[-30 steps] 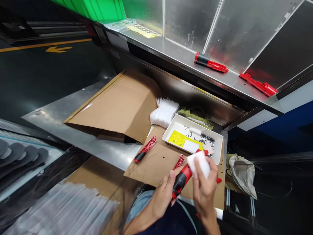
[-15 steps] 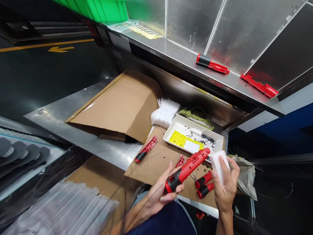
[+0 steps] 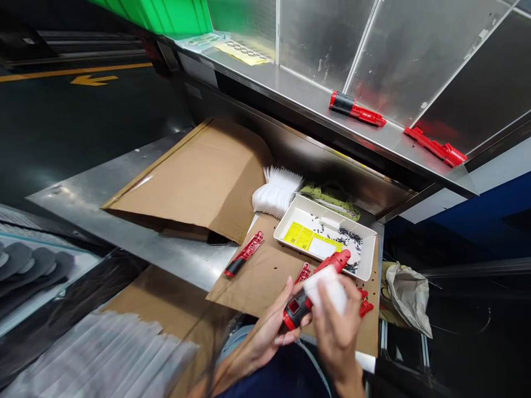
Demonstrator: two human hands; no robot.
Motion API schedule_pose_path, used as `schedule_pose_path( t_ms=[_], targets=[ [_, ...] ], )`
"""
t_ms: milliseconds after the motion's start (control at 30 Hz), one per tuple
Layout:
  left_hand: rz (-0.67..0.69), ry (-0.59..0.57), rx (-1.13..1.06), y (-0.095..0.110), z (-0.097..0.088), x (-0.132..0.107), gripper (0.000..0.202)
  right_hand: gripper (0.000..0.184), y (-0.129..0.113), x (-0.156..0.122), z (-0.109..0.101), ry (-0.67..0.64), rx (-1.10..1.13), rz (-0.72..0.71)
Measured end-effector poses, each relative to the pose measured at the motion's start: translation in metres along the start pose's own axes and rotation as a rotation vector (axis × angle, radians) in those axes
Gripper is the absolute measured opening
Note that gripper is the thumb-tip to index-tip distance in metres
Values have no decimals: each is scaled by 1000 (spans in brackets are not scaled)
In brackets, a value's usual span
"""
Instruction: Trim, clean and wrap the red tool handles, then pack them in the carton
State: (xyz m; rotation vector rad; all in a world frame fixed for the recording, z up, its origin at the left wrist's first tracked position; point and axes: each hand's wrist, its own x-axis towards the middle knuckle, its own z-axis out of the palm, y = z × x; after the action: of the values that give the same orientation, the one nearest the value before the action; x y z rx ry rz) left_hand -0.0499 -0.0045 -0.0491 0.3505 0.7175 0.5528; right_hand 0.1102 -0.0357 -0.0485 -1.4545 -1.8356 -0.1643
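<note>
Left hand: [image 3: 265, 337] fingers curled narrowly around the grip of the red tool, thumb on top.
Right hand: [image 3: 338, 337] fingers and thumb pinching the white block against the tool's side.
Red tool: [image 3: 332, 263] glossy red plastic driver-shaped body with a black butt end [image 3: 295, 312]; long axis slants from the left palm up and right, nose pointing toward the tray; held above the cardboard sheet, partly hidden by the block.
White block: [image 3: 326, 288] matte, soft-looking, rectangular, probably foam.
Tray: [image 3: 327, 205] shallow white plastic, just beyond the tool's nose; holds a yellow label [image 3: 301, 235] and scattered small black parts [image 3: 348, 237].
Cardboard sheet: [image 3: 265, 282] flat brown, under the tray; bears a red-and-black housing [image 3: 244, 253], a small red piece [image 3: 303, 273] and red bits [image 3: 365, 307].
Beside the tray: a stack of white plastic pieces [image 3: 277, 192] and a crumpled bag [image 3: 409, 293].
Steel shelf: [image 3: 290, 83] brushed metal, above the work; two red housings [image 3: 357, 109] [image 3: 435, 146] lie on it, well apart.
</note>
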Motion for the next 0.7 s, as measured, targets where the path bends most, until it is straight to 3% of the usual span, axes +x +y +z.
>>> schedule_pose_path(
  t_ms=[67,167,300,367,500,700],
  targets=[
    [37,36,58,-4,-2,4,76,44,-1,-2,3,-40,16,-26],
    [75,58,144,-9,-2,7,80,45,-4,-4,6,47,-47,74],
    [47,170,113,-9,2,3,64,52,-10,-10,8,-29,41,24],
    [20,126,69,-5,4,-1,58,53,-5,-8,9,-10,47,14],
    [-27,-49,-41,2,3,-5,55,54,11,3,10,163,-40,111],
    [-137,-84,-189,1,-3,-1,41,43,17,8,12,175,-44,115]
  ],
)
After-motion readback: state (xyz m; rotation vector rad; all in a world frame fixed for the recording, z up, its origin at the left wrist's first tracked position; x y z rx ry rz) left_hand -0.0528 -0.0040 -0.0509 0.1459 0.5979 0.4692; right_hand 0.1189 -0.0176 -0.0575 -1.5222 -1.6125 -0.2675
